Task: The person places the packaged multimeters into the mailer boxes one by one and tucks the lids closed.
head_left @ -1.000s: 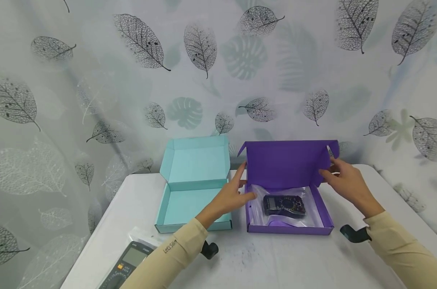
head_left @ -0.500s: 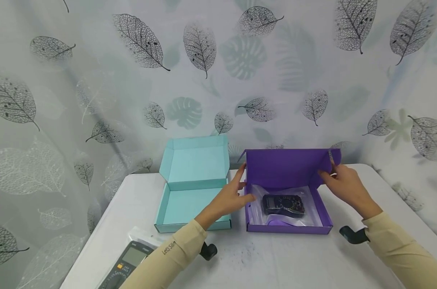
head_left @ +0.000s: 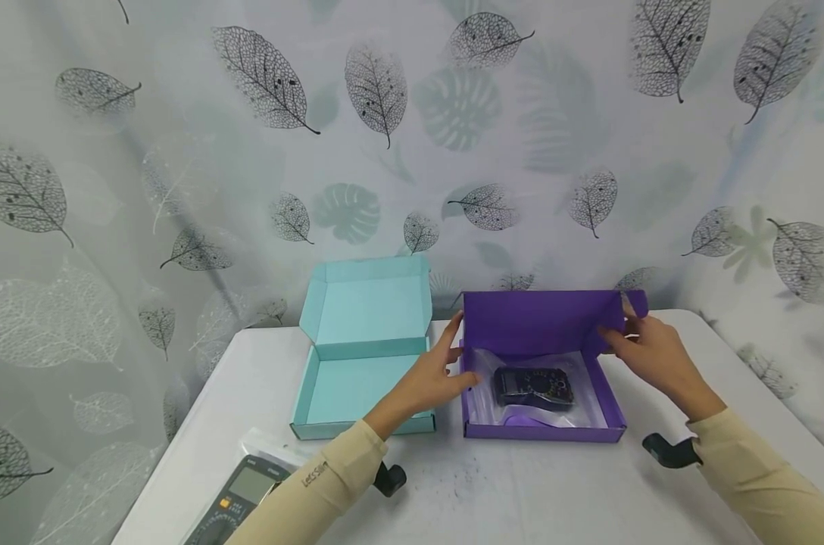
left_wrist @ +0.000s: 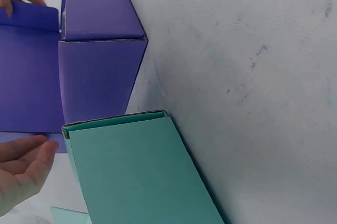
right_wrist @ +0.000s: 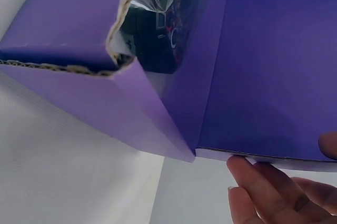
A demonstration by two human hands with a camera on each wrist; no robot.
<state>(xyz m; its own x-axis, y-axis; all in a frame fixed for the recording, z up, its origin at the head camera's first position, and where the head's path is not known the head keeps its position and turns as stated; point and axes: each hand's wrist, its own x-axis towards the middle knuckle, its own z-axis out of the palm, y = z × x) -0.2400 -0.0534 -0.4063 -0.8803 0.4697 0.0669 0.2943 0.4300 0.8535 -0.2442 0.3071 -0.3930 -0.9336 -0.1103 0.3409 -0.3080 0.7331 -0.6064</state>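
A purple cardboard box [head_left: 544, 434] sits on the table, its lid [head_left: 535, 322] raised at the back. Inside lies a black multimeter [head_left: 535, 387] in a clear plastic bag, with a purple tab below it. My right hand [head_left: 653, 356] pinches the lid's right side flap, thumb inside and fingers outside; the right wrist view shows these fingers [right_wrist: 263, 187] at the edge. My left hand [head_left: 429, 378] is at the box's left side, index finger stretched up along the lid's edge and thumb over the box's rim.
An open teal box [head_left: 360, 428] stands just left of the purple one, partly behind my left hand. Another multimeter [head_left: 238, 496] in a clear bag lies at the front left, partly covered by my sleeve. A leaf-patterned curtain [head_left: 385, 151] hangs behind the white table [head_left: 507, 492].
The purple lid has tipped forward and its top edge has sunk lower, with my right hand moving down along with it. My left hand has stayed nearly in place.
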